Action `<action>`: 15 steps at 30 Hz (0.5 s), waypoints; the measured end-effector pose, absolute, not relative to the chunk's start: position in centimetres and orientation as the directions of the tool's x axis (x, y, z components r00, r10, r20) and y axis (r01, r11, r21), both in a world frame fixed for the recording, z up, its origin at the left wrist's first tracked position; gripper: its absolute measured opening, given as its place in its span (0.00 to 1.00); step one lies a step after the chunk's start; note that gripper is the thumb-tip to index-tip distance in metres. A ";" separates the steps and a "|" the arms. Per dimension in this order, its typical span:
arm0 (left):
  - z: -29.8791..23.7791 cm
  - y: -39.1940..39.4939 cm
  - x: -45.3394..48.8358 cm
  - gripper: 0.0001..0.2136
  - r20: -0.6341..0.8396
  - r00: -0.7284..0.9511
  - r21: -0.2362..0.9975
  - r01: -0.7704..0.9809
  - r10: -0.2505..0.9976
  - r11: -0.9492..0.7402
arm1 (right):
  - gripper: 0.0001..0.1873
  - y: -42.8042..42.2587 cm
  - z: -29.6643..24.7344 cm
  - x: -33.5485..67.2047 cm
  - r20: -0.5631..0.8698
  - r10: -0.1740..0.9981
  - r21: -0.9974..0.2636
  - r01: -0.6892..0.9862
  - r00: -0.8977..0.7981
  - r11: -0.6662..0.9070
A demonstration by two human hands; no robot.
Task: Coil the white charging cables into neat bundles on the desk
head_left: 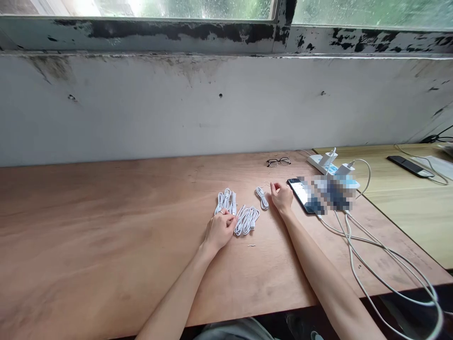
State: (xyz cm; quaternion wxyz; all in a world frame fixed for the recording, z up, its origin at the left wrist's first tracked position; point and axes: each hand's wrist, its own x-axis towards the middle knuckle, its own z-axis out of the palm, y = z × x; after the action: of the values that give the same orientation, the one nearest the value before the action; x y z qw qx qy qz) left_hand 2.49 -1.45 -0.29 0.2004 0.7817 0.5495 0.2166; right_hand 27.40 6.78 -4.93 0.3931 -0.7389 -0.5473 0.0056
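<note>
Several coiled white cables lie on a brown wooden table (88, 226). My left hand (219, 230) rests on the table with its fingers curled against one bundle (226, 200); another bundle (247, 219) lies just right of it. My right hand (282, 196) lies further back, fingers bent and pinched at something tiny beside a small coiled cable (262, 197). What the right fingers hold is too small to make out. A small wire tie (251, 245) lies loose on the wood nearer to me.
Phones (304, 196) lie right of my right hand, wired to chargers in a white power strip (323, 163). Long white cables (371, 269) trail off the table's right edge. Black glasses (278, 162) sit near the wall. A lighter table (406, 203) with a dark phone (409, 166) stands right.
</note>
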 end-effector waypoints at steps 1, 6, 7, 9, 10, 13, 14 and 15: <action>-0.3 -1.5 2.5 0.17 0.115 0.338 0.551 0.761 0.934 -0.343 | 0.19 6.8 -5.0 27.3 0.415 0.823 -0.571 0.815 0.389 -0.098; -0.5 -1.3 2.7 0.15 0.174 0.307 0.519 0.779 0.936 -0.352 | 0.15 6.7 -5.2 27.4 0.385 0.851 -0.575 0.814 0.357 -0.081; -0.6 -1.1 2.7 0.14 0.194 0.256 0.502 0.803 0.947 -0.320 | 0.15 6.7 -5.3 27.5 0.392 0.847 -0.586 0.807 0.359 -0.071; -0.8 -0.8 2.8 0.12 0.215 0.167 0.458 0.853 0.962 -0.251 | 0.16 6.5 -5.2 27.7 0.414 0.833 -0.608 0.792 0.367 -0.047; -0.8 -0.6 2.9 0.11 0.216 0.144 0.428 0.875 0.966 -0.226 | 0.16 6.4 -5.1 27.8 0.427 0.824 -0.619 0.784 0.372 -0.033; -0.6 -0.2 3.3 0.14 0.201 0.141 0.317 0.927 0.970 -0.200 | 0.17 6.0 -4.7 27.9 0.476 0.787 -0.651 0.759 0.392 0.016; -0.4 -0.1 3.5 0.15 0.194 0.144 0.283 0.939 0.970 -0.196 | 0.17 5.8 -4.5 27.8 0.494 0.774 -0.659 0.751 0.397 0.036; -0.3 0.0 3.6 0.15 0.186 0.142 0.256 0.948 0.972 -0.187 | 0.17 5.6 -4.3 27.6 0.511 0.762 -0.666 0.744 0.397 0.059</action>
State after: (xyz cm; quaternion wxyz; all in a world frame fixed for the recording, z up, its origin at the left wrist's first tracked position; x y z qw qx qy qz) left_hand 3.61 -0.02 -0.32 0.0383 0.7546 0.6363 0.1557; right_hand 27.64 5.60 -4.34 0.4776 -0.6860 -0.5488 0.0094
